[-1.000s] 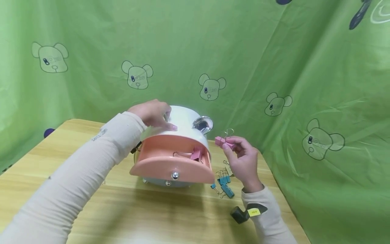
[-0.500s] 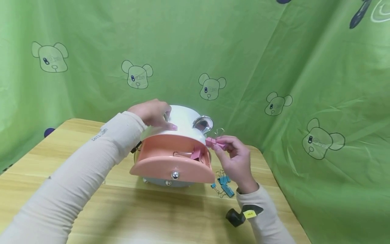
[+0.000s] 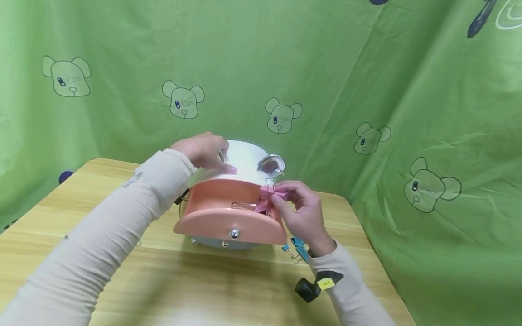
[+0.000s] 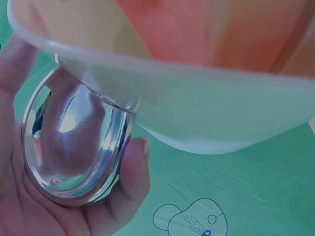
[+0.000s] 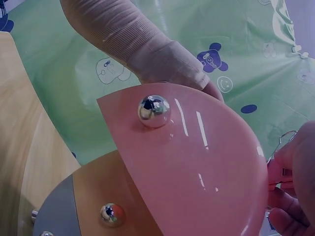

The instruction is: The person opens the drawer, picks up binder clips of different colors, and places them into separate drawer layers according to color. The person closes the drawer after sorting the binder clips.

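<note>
A white storage box (image 3: 246, 158), shaped like an alarm clock, has its pink drawer (image 3: 230, 224) pulled out. My left hand (image 3: 202, 153) is on top, its thumb on the white shell. In the left wrist view its fingers curl round a shiny silver ear (image 4: 74, 137) of the box. At the drawer's right end my right hand (image 3: 303, 213) pinches a pink binder clip (image 3: 267, 192), wire handles upward. Another pink binder clip (image 3: 262, 208) lies in the drawer just below, partly overlapped by it. In the right wrist view the drawer front hides part of the right hand (image 5: 300, 172).
Several blue binder clips (image 3: 301, 249) lie on the wooden table (image 3: 195, 290) right of the box, partly behind the right wrist. A second silver ear (image 3: 271, 165) stands near the held clip. Green curtain (image 3: 244, 59) surrounds the table's back and right side.
My right hand has carried the pink binder clip leftward, from beside the box to over the drawer's right end. The left hand and box have stayed in place.
</note>
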Demonstrator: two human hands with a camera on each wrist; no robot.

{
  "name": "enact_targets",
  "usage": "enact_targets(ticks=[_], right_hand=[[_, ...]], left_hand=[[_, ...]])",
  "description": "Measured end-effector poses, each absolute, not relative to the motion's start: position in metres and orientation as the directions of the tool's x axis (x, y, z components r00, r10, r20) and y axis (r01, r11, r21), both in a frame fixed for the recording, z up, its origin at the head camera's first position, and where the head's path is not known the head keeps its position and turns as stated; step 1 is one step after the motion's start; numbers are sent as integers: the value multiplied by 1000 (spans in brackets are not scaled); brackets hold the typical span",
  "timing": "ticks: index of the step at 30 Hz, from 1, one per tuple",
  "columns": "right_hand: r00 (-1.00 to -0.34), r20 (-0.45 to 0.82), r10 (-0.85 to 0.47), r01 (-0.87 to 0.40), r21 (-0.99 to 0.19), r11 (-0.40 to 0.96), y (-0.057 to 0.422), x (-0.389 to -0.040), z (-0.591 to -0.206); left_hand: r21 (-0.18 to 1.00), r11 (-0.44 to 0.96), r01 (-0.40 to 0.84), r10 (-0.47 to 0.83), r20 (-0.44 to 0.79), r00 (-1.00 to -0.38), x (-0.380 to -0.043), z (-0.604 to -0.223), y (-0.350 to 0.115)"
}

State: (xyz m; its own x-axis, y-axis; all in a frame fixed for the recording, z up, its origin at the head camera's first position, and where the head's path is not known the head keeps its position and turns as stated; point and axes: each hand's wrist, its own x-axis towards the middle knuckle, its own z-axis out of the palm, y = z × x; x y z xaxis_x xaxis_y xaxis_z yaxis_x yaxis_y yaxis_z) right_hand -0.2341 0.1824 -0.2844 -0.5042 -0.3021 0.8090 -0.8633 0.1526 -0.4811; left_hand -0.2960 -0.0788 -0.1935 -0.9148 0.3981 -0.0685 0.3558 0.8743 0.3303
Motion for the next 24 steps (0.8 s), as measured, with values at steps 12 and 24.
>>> enact_targets(ticks=[12,24], right_hand=[[-519,780,-349,-853,-501,147,174,-235,-282],[-573,722,-388,-807,-580,113,168,-236,-279]], left_hand=[[333,874,353,397,-72,-915,-296,-193,-79],[324,874,362,402,-63,-913,-297,-194,-78]])
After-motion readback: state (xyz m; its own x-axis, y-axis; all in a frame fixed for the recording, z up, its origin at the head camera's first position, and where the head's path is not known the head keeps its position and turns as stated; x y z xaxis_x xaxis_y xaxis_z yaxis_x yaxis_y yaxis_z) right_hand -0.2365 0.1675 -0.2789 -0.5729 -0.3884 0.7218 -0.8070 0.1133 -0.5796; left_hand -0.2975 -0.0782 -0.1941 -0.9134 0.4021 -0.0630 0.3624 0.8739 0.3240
